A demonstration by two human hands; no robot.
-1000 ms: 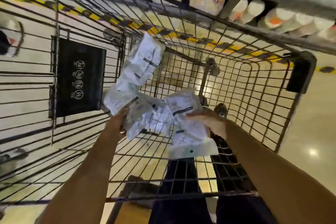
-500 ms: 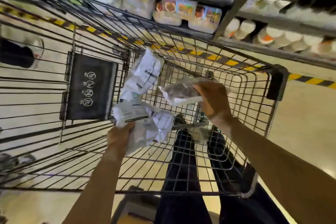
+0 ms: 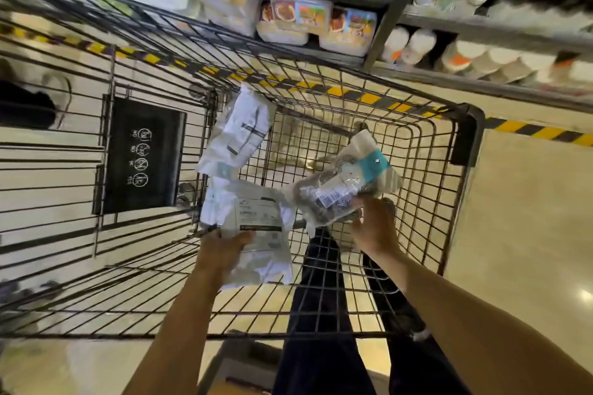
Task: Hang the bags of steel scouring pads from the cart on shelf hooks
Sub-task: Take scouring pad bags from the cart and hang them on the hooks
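Note:
I look down into a black wire shopping cart (image 3: 417,234). My right hand (image 3: 375,228) grips one clear bag of steel scouring pads (image 3: 340,189) by its lower end, its teal header card pointing up and to the right. My left hand (image 3: 221,253) holds a bundle of white-backed bags (image 3: 256,228) low in the cart, thumb over the top one. Another bag (image 3: 240,135) leans against the cart's back-left wall above that bundle.
A black plastic child-seat flap (image 3: 144,154) hangs on the cart's left wall. Store shelving (image 3: 401,0) with packaged goods and bottles stands just beyond the cart. Yellow-black hazard tape (image 3: 529,131) runs along the floor. My dark trousers (image 3: 321,314) show through the mesh.
My right hand lifted one bag off the pile and turned it so its clear front and teal header face up. The view tilted up toward the shelves; my left hand kept its bundle.

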